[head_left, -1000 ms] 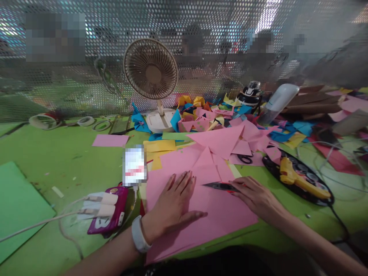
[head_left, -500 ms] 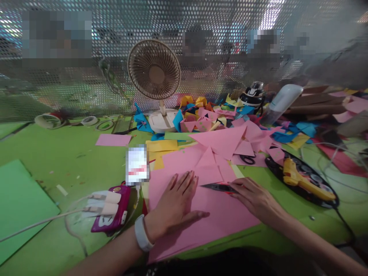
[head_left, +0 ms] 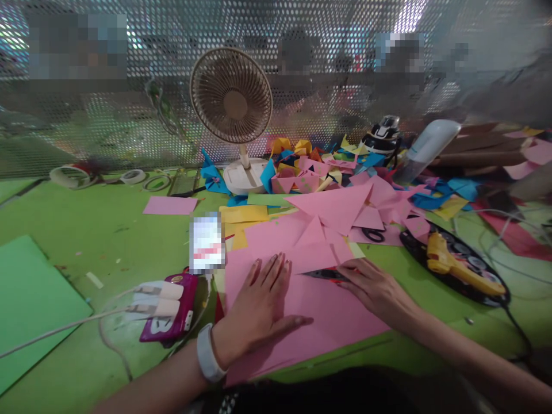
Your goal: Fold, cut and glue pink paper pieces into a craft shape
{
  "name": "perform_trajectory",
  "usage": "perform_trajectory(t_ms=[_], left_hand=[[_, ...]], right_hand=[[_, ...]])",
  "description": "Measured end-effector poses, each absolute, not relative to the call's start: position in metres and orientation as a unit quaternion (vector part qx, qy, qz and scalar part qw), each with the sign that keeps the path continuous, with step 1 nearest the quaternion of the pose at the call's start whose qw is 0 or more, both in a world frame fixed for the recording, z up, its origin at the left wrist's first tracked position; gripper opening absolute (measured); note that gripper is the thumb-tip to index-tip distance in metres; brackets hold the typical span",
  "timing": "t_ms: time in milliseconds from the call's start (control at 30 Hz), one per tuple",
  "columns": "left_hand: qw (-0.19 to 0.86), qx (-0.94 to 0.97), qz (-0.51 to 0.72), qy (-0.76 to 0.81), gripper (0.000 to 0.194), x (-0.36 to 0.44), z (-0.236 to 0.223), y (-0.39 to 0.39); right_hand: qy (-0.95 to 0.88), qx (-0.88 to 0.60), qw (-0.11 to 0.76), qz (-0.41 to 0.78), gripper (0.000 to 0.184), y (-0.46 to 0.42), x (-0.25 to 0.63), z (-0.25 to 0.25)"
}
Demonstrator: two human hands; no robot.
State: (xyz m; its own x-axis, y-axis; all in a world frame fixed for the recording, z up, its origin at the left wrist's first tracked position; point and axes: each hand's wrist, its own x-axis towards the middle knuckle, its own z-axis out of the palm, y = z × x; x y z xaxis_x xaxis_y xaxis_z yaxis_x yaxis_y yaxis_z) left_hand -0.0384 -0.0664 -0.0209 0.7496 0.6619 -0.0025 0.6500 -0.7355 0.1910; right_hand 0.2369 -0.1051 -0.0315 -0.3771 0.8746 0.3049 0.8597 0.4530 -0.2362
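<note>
My left hand (head_left: 259,307) lies flat and open on a large pink paper sheet (head_left: 328,316) on the green table, pressing it down. A white band sits on that wrist. My right hand (head_left: 373,287) rests on the same sheet to the right, its fingers closed over a red-handled craft knife (head_left: 325,274) whose dark blade points left toward my left hand. Folded pink triangles (head_left: 332,210) lie just beyond the sheet.
A small desk fan (head_left: 233,109) stands at the back before a perforated metal screen. Coloured paper scraps (head_left: 302,167) are piled behind. A yellow glue gun (head_left: 461,267) lies on a black tray at right. A phone (head_left: 207,241), purple device (head_left: 170,307) with cables, tape rolls (head_left: 69,175) and green board (head_left: 30,299) sit left.
My right hand has slid a little up and left along the sheet with the knife. My left hand stays pressed flat. The view has shifted slightly.
</note>
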Motion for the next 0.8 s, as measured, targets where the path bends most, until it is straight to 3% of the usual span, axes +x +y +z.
perform_trajectory(t_ms=[800], left_hand=[[0.099,0.930,0.046,0.351,0.092,-0.037,-0.024,-0.067]], right_hand=[[-0.837,-0.505,0.182,0.104,0.024,-0.102,0.231,-0.026]])
